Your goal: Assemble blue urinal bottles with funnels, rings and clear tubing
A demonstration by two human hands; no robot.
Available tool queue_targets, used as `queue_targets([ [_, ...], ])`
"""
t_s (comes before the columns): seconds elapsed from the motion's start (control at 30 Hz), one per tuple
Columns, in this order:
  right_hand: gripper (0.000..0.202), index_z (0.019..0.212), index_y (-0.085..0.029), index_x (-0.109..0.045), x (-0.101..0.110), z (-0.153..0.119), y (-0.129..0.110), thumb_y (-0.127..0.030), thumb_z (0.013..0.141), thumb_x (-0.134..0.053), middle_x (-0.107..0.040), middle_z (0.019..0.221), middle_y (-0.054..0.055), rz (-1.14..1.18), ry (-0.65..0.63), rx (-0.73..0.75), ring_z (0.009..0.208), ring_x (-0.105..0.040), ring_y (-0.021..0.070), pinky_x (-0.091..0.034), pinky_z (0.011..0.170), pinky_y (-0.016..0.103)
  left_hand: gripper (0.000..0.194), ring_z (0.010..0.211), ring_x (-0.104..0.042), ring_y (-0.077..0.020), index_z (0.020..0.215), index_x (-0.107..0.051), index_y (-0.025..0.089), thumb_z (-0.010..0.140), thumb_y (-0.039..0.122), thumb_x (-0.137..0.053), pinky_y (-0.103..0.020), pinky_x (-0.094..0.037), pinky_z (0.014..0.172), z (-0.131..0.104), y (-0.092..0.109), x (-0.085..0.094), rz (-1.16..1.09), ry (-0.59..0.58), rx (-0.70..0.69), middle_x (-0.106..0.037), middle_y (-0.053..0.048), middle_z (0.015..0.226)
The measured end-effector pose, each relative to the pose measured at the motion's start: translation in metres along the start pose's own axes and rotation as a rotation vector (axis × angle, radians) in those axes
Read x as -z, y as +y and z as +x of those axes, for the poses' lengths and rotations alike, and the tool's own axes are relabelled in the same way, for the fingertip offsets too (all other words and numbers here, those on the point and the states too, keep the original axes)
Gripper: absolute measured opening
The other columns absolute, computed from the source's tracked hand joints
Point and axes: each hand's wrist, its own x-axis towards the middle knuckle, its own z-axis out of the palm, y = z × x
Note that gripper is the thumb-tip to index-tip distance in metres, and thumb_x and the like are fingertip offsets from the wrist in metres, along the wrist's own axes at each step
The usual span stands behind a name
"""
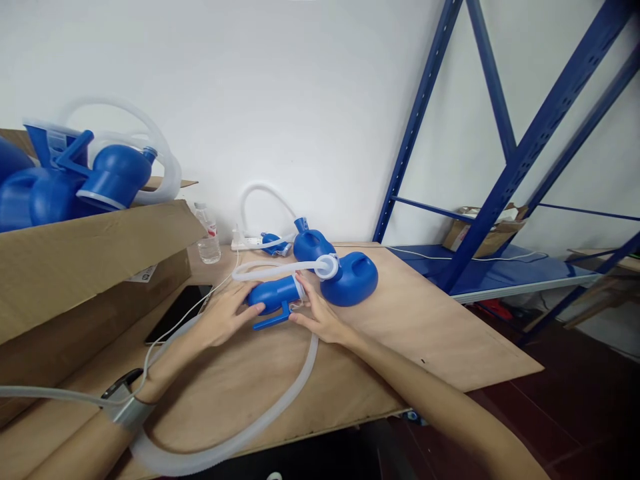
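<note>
A small blue plastic piece (274,294) with a white rim and a flat blue handle lies on the wooden table between my hands. My left hand (229,312) holds its left end, thumb in front and fingers behind. At the white-rimmed right end, my right hand (317,313) has its thumb near the handle and its fingers against the rim. Just beyond stand two blue bottles, one with a handle (311,245) and a rounder one (353,280). A clear hose (280,407) loops over the table's front part, and another runs to a white round cap (327,266).
On the left, a cardboard box (100,260) holds several blue bottles (55,193) and hoses. Near it are a black phone (177,312) and a water bottle (208,237). A blue metal shelf (480,270) stands at the right, past the table (450,347).
</note>
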Motion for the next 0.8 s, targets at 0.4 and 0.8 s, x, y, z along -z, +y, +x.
queue_targets([
  [0.4,0.033,0.101,-0.021,-0.069,0.001,0.005,-0.025,-0.035,0.109,-0.04,-0.05,0.161,0.015,-0.187,0.152,0.161,0.141,-0.057,0.0289,-0.048,0.113,0.045,0.073,0.091,-0.071,-0.0308,0.137,-0.06,0.021,0.088,0.075,-0.056,-0.04,-0.051,0.082,0.002,0.008,-0.006,0.046,0.08,0.126,-0.075,-0.01,0.112],
  [0.8,0.041,0.112,-0.023,-0.064,0.024,0.008,-0.021,-0.061,0.097,-0.06,-0.07,0.135,0.013,0.327,0.177,-0.049,0.13,-0.065,0.0307,-0.051,0.11,0.049,0.07,0.112,-0.069,-0.0357,0.122,-0.068,0.019,0.079,0.074,-0.067,-0.045,-0.053,0.097,0.002,0.001,-0.002,0.065,0.094,0.037,-0.074,-0.013,0.124],
])
